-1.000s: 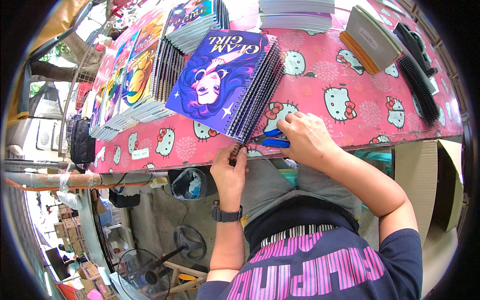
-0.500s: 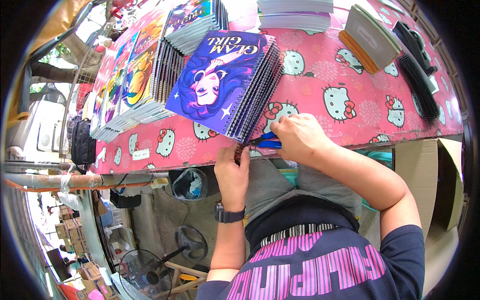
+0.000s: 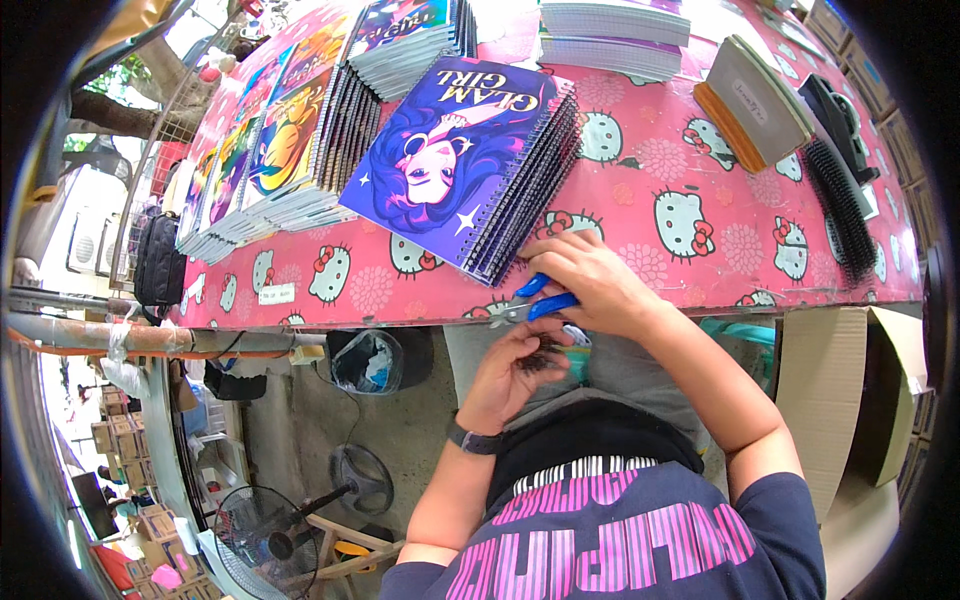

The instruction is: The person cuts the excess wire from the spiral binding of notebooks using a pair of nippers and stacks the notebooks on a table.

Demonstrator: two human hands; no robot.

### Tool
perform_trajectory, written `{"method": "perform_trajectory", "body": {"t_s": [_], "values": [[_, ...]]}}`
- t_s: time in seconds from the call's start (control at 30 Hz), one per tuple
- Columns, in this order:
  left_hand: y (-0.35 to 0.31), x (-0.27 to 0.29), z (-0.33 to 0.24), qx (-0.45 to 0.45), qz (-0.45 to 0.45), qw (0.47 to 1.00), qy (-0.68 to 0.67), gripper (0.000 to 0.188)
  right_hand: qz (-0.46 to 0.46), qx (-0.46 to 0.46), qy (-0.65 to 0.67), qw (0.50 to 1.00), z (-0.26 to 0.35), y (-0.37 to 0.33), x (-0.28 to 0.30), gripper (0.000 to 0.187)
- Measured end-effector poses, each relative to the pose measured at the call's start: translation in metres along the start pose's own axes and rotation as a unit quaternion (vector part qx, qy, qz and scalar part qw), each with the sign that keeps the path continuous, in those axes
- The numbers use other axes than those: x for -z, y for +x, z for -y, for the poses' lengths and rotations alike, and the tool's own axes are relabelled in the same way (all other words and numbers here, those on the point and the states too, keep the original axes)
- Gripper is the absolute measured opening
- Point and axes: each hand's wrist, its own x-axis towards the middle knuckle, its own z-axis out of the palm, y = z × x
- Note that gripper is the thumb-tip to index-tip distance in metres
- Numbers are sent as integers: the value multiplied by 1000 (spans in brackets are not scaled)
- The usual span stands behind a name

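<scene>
My right hand point(image 3: 600, 285) grips blue-handled pliers point(image 3: 543, 302), their metal jaws out over the table's front edge. Just below the jaws, my left hand point(image 3: 510, 375) has its fingers curled around a small dark bristly bundle point(image 3: 540, 354). The bundle looks like black spiral coils, but blur and the fingers hide part of it. Beyond my hands, a stack of spiral-bound notebooks point(image 3: 455, 165) with a purple cover lies at a slant. Its coiled edge faces right, and its near corner is close to the pliers.
More notebook stacks point(image 3: 290, 140) stand at the left, with pale page stacks point(image 3: 615, 40) at the back. A wood-based holder point(image 3: 755, 105), a black stapler-like tool point(image 3: 838, 112) and a dark coil-like bundle point(image 3: 842, 210) lie right. A cardboard box point(image 3: 825, 400) and a fan point(image 3: 270, 540) flank me below.
Both hands have drawn back from the notebook stack's corner toward my body. My left hand has dropped below the table edge with the dark bundle; the pliers remain in my right hand.
</scene>
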Motion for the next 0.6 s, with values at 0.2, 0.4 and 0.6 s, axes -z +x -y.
{"method": "perform_trajectory", "body": {"t_s": [0.2, 0.4, 0.6], "values": [[23, 16, 37, -35, -38, 975, -218, 35, 92, -2, -36, 995, 9, 4, -8, 42], [20, 9, 29, 6, -139, 970, -201, 32, 24, 3, 197, 980, 24, -15, 6, 47], [-32, 71, -23, -35, -108, 973, -199, 17, -139, -189, 379, 895, 18, -28, 32, 37]]}}
